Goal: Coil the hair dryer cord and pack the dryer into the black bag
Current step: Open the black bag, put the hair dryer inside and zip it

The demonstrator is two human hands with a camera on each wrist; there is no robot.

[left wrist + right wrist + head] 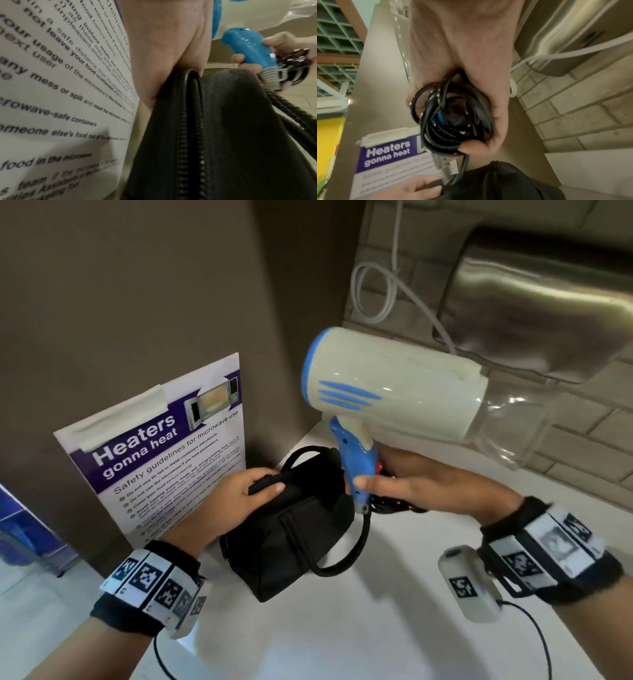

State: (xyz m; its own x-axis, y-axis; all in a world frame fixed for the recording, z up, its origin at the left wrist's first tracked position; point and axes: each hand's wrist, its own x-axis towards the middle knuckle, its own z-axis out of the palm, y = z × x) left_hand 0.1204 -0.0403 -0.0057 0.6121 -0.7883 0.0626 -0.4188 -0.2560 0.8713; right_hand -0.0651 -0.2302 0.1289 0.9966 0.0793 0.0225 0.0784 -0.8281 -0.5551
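A white hair dryer (394, 392) with blue stripes and a blue handle (356, 470) is held up above the counter. My right hand (400, 484) grips the handle together with the coiled black cord (452, 119); one loop of cord (346, 559) hangs down beside the black bag (291, 532). The bag stands on the white counter, its zip (190, 135) running along the top. My left hand (246, 491) grips the bag's top edge by the handle strap. The dryer's clear nozzle (517, 429) points right.
A microwave safety poster (161, 450) leans against the brown wall just left of the bag. A steel hand dryer (548, 302) and a white cable (387, 285) hang on the tiled wall at the upper right. The white counter (376, 611) spreads out in front.
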